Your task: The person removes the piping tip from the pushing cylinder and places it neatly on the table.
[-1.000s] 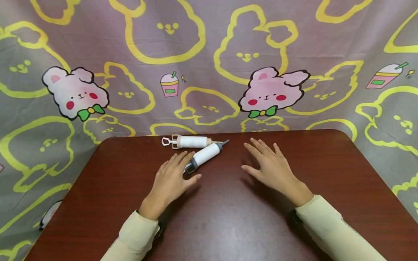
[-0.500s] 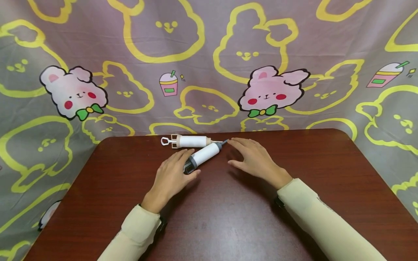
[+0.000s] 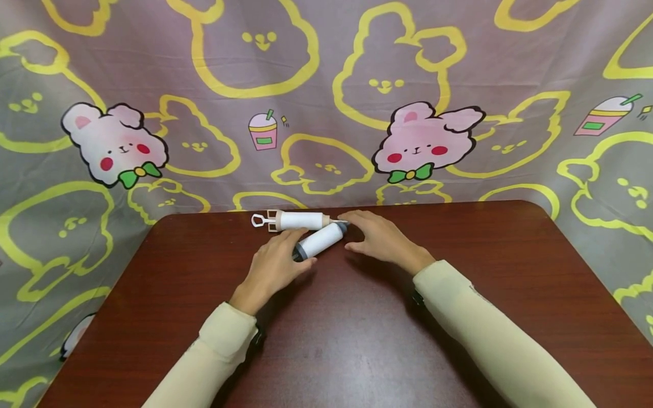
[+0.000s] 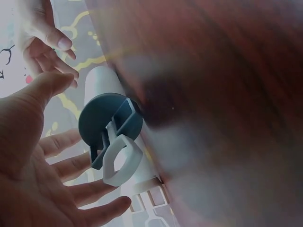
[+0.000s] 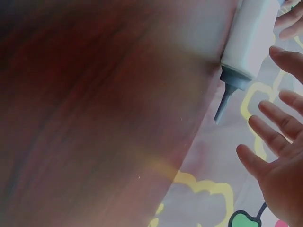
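A white-barrelled syringe with dark grey ends (image 3: pixel 322 240) lies slantwise on the table, its thin nozzle pointing to the far right. My left hand (image 3: pixel 272 258) is at its plunger end, thumb apart and fingers extended. The left wrist view shows its dark flange (image 4: pixel 97 118) and white pull ring in front of those fingers. My right hand (image 3: pixel 380 238) hovers at the nozzle end and hides the tip in the head view. Its spread fingers stand apart from the nozzle (image 5: pixel 225 104) in the right wrist view. Behind lies a second syringe with beige ends (image 3: pixel 301 220).
The dark red-brown table (image 3: pixel 326 340) has rounded far corners. A patterned cloth (image 3: pixel 326 113) with yellow outlines and pink rabbits hangs right behind its far edge. The beige-ended syringe lies along that edge, close to the grey-ended one.
My right hand has moved left to the grey-ended syringe's nozzle. My left hand has shifted slightly right and forward over its plunger end. Both syringes lie in place.
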The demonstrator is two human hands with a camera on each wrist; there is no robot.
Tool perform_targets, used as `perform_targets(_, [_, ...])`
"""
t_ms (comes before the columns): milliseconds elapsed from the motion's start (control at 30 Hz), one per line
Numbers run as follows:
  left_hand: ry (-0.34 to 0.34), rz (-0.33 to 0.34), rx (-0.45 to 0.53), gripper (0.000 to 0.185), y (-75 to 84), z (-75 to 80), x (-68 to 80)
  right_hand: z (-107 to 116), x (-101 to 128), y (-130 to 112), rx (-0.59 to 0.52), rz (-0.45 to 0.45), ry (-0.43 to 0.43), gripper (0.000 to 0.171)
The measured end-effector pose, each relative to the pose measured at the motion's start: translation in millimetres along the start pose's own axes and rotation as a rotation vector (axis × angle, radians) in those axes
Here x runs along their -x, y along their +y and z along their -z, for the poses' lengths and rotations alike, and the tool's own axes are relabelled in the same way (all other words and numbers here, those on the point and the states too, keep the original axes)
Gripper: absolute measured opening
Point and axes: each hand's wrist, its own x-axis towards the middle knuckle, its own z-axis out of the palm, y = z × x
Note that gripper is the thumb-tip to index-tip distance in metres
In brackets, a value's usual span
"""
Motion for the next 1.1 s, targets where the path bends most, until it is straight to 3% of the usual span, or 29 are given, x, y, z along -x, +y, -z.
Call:
perform_targets(167, [-0.042, 0.018, 0.016, 0.070, -0.6, 0.0, -4.9, -2, -8, 1, -0.067, -0.012, -0.021, 0.065])
perform_targets(533, [-0.114, 0.079, 0.073, 0.066, -0.1, 0.1, -13.0, -8, -20, 0, -0.107, 0.004, -0.012, 0.059])
perform_targets(1100, [-0.155, 0.072, 0.083, 0.059, 0.7, -8.4, -23.1, -13, -24, 2, -0.112, 0.032, -0.007, 0.052])
